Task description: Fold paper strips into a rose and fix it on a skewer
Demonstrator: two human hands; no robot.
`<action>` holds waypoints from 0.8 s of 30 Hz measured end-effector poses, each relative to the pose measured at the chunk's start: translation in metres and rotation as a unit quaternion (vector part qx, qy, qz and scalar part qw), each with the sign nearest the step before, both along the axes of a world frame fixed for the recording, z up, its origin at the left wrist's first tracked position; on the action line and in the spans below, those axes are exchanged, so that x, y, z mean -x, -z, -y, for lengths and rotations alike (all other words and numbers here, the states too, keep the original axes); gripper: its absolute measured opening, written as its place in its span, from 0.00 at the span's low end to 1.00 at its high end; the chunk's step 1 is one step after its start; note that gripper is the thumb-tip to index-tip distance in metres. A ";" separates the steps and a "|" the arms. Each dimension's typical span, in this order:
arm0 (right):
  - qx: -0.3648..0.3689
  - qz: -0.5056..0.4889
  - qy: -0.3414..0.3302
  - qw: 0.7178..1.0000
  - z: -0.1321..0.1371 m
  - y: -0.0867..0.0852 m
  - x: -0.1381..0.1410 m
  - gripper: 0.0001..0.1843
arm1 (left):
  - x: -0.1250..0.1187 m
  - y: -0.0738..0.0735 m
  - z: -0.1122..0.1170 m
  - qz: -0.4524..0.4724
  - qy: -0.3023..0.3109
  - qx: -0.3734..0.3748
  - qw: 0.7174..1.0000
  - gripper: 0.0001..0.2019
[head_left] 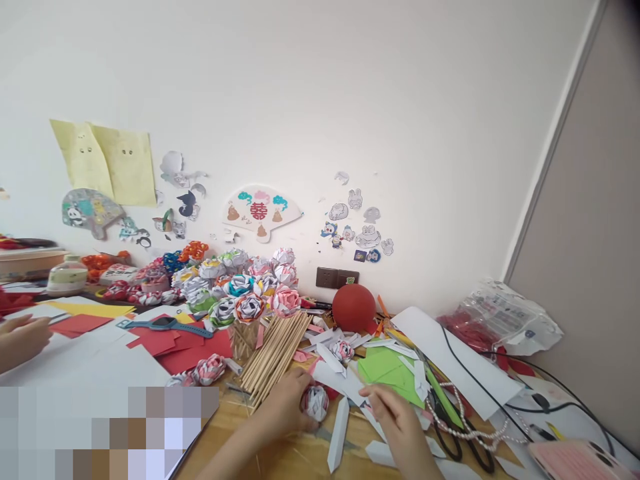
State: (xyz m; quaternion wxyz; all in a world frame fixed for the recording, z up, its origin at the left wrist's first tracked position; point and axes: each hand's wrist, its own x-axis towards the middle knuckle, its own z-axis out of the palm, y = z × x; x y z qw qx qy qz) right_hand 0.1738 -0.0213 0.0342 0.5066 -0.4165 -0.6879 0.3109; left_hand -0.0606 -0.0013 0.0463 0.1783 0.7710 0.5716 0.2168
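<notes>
Near the table's front, my left hand (287,405) curls its fingers round the side of a small paper flower (317,403), white with dark and reddish marks. To its right, my right hand (395,419) is closed, thumb against fingers. A thin pale piece reaches its fingertips, too blurred to name. Between my hands lies a folded white paper strip (339,433). Behind my left hand rests a bundle of wooden sticks (275,350). Another small paper flower (343,350) sits among the folded strips.
Finished paper flowers (250,287) stand bunched at the back, beside a red ball (354,308). Green paper (390,373), scissors (443,417), a bead string (480,433) and cables crowd the right. Another person's hand (23,341) is at left, near red paper (187,347) and a blue watch (165,324).
</notes>
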 end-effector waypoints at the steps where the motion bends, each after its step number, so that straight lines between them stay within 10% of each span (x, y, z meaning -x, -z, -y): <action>1: -0.024 0.039 -0.014 0.999 0.001 0.001 0.002 0.15 | -0.001 0.001 -0.001 0.010 0.008 -0.008 1.000 0.24; 5: -0.099 0.149 -0.031 0.983 0.005 0.000 0.009 0.19 | -0.008 -0.002 -0.003 0.194 0.043 0.044 0.979 0.23; 9: -0.155 0.237 -0.003 0.959 0.011 -0.001 0.013 0.14 | -0.020 0.002 -0.007 0.426 0.099 0.118 0.892 0.26; 15: -0.246 0.235 0.049 0.939 0.013 0.002 0.017 0.13 | -0.027 -0.003 -0.001 0.495 0.162 0.183 0.834 0.25; 24: -0.252 0.259 0.026 0.932 0.012 0.002 0.014 0.17 | -0.028 -0.016 0.015 0.440 0.170 0.210 0.856 0.20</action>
